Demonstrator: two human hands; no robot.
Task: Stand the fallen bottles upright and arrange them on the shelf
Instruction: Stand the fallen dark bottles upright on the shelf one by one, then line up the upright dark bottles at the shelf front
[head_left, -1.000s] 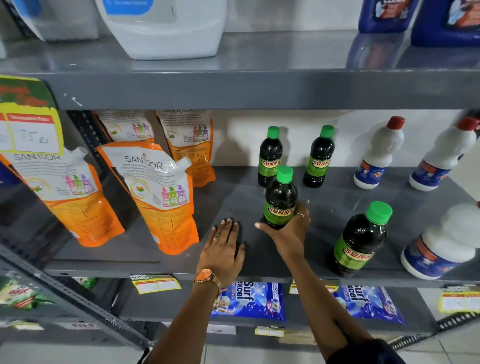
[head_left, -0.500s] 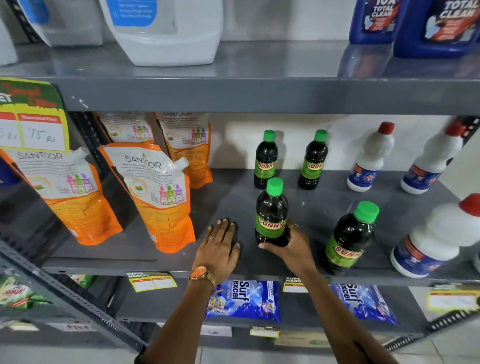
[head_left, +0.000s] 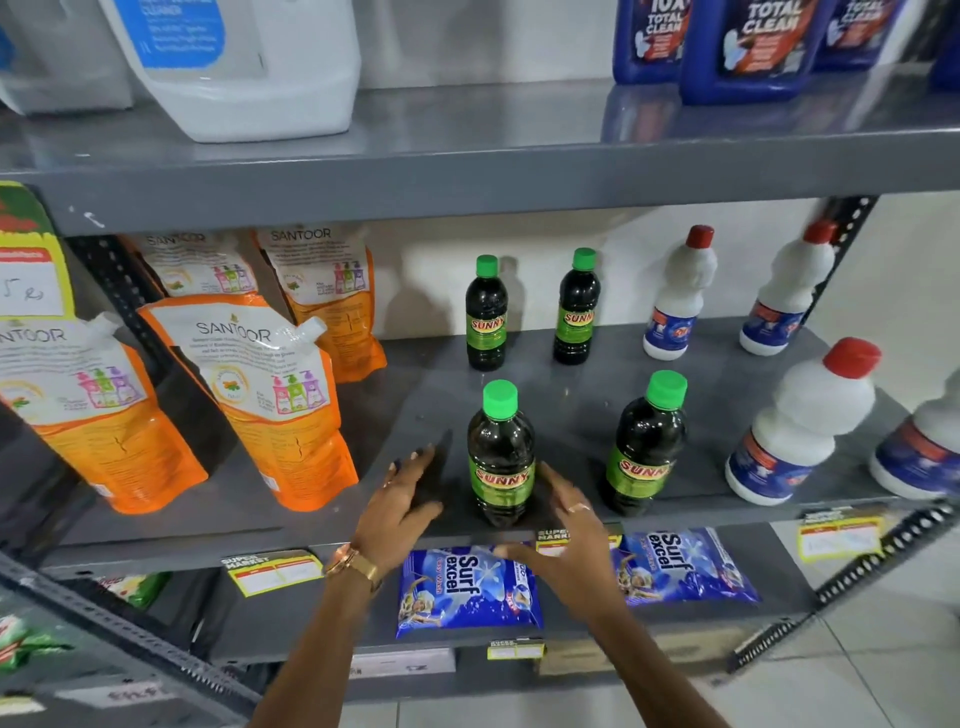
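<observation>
Front-left Sunny bottle (head_left: 501, 457) upright near shelf (head_left: 332, 519) front edge, just released. Left hand (head_left: 402, 506) flat, fingers spread, empty; right hand (head_left: 566, 540) wide, empty, beside base. Placement step likely ending; next, probably lining up with front-right Sunny bottle (head_left: 647, 447).

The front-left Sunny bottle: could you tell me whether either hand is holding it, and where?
Nothing is held. The front-left Sunny bottle stands free between the open left hand and open right hand.
</observation>
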